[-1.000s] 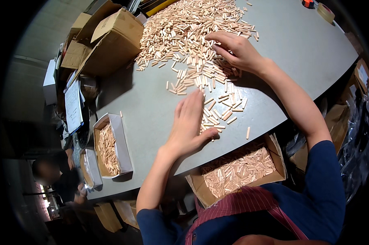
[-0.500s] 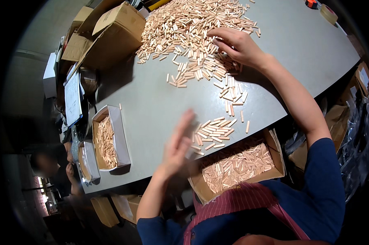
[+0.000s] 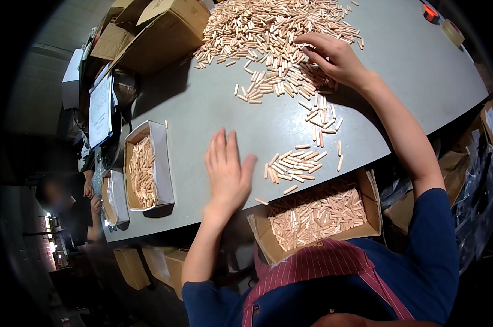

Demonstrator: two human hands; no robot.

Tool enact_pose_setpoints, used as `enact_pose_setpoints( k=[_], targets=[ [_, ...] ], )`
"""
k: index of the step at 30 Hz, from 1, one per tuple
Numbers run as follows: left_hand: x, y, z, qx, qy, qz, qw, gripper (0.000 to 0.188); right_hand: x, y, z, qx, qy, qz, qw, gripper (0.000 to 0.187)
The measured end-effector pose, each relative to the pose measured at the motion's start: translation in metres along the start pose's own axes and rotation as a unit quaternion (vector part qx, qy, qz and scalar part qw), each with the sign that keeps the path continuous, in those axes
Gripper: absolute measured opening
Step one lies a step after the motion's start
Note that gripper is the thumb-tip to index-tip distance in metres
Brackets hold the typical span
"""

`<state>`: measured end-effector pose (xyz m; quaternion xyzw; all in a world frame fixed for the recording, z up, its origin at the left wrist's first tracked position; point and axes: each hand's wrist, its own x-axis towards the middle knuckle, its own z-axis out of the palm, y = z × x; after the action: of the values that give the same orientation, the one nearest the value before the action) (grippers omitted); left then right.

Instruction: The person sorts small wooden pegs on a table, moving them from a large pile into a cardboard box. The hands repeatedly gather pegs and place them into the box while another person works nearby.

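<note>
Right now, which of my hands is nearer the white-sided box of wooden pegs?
Left. Your left hand is to the right of the white-sided box, apart from it; your right hand is farther off, at the large heap of pegs.

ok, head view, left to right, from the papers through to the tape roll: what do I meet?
Papers → white box of wooden pegs → left hand → right hand → orange-and-black item → tape roll.

a grey table [image 3: 203, 109] carries wooden dowels [image 3: 268, 30], a white box [image 3: 161, 158], a tape roll [image 3: 453, 33].
</note>
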<state>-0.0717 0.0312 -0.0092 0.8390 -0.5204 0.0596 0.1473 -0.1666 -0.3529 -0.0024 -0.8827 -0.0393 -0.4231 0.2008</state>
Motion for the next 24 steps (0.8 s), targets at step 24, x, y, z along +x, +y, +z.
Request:
enact_pose_setpoints(
  k=[24],
  targets=[
    [0.048,0.063,0.0,-0.207,-0.135,0.254,0.935,0.094,-0.002,0.0,0.004,0.008,0.016,-0.001,1.0,0.034]
  ],
)
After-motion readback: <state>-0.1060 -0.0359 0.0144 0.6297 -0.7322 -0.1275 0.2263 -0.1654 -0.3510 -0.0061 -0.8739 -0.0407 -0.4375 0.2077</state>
